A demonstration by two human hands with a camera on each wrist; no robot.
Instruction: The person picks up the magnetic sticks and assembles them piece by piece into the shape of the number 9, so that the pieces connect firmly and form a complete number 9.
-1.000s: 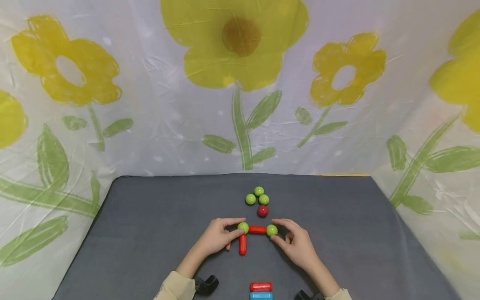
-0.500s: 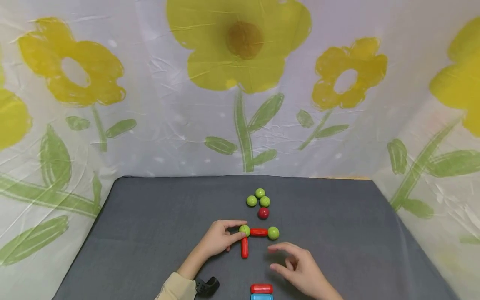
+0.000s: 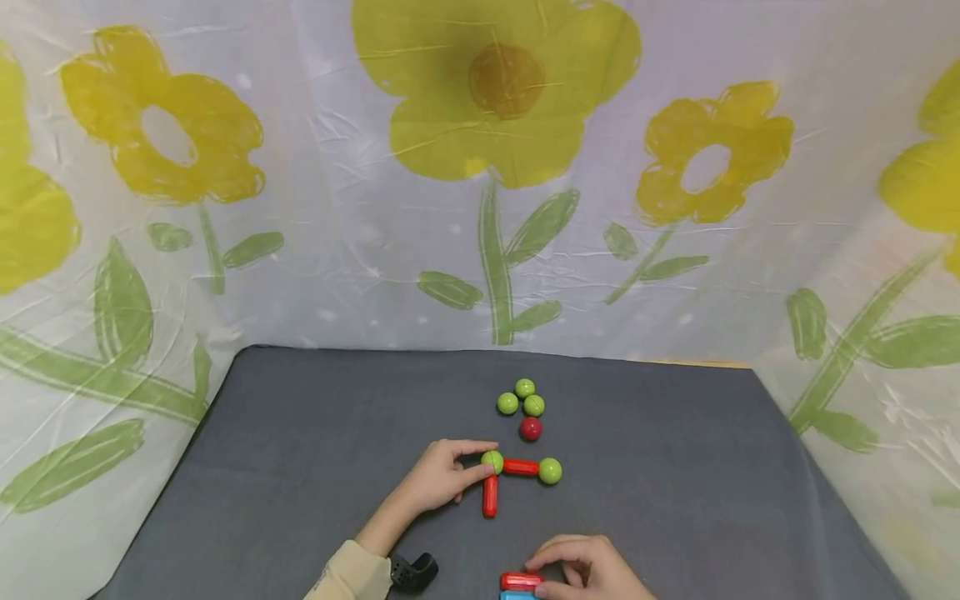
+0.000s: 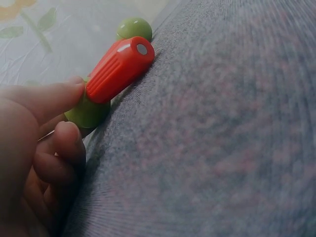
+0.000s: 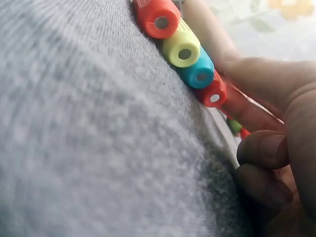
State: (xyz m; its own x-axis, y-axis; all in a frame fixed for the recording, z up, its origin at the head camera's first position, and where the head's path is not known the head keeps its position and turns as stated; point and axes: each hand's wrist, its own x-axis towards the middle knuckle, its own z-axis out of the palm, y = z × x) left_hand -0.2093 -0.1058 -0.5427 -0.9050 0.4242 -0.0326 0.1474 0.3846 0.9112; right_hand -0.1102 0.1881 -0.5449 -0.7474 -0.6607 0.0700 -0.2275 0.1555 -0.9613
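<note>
My left hand (image 3: 438,477) pinches a green ball (image 3: 492,462) between thumb and index finger. From this ball, one red magnetic rod (image 3: 521,467) runs right to a second green ball (image 3: 551,471); another red rod (image 4: 121,69) points toward me, a metal disc on its free end. Near the front, my right hand (image 3: 588,571) grips the farthest red rod (image 5: 214,94) of a row, index finger at its far side and thumb at the near side. Beside that rod lie a blue rod (image 5: 200,71), a yellow rod (image 5: 182,48) and another red rod (image 5: 159,19).
Behind the joined pieces, several green balls (image 3: 507,403) and one red ball (image 3: 531,429) sit on the dark grey cloth (image 3: 337,408). A white curtain (image 3: 337,250) printed with yellow flowers borders the table's back and sides.
My right hand has let go of the right green ball and moved toward me to the row of rods. The left hand keeps its hold on the left ball. The view shifted slightly.
</note>
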